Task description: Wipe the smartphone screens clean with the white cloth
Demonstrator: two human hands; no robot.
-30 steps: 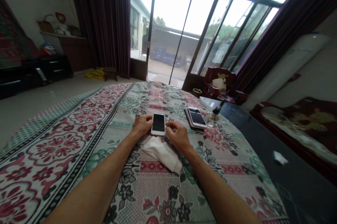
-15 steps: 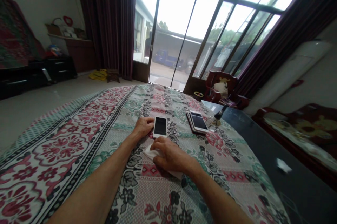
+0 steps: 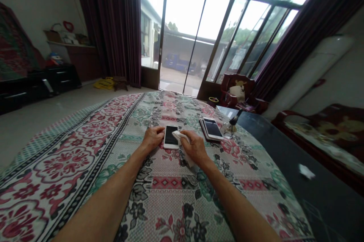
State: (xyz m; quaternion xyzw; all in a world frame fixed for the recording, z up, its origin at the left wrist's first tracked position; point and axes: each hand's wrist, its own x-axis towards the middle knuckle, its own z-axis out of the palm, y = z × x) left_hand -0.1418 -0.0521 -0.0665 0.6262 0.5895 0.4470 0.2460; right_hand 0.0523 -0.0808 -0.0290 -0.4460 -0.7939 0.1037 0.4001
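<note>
A white smartphone [image 3: 171,138] with a dark screen lies face up on the floral tablecloth [image 3: 173,196]. At its left edge, the curled fingers of my left hand [image 3: 153,137] hold it against the cloth. My right hand [image 3: 195,147] is closed around a crumpled white tissue [image 3: 179,135], whose tip rests over the right part of the screen. The tissue's loose end hangs below the palm. To the right, another white phone [image 3: 212,128] lies on top of a further flat device, which is mostly hidden.
Beside the stacked phones stand a clear glass jar [image 3: 227,130] and a black brush [image 3: 235,117]. A dark glossy tabletop [image 3: 273,155] extends right, with a crumpled white scrap [image 3: 306,171] on it. Wooden chairs [image 3: 239,88] and glass doors [image 3: 182,45] are beyond.
My right hand has moved up and right with the tissue, from below the phone to its right side, onto the screen. My left hand stays at the phone's left edge.
</note>
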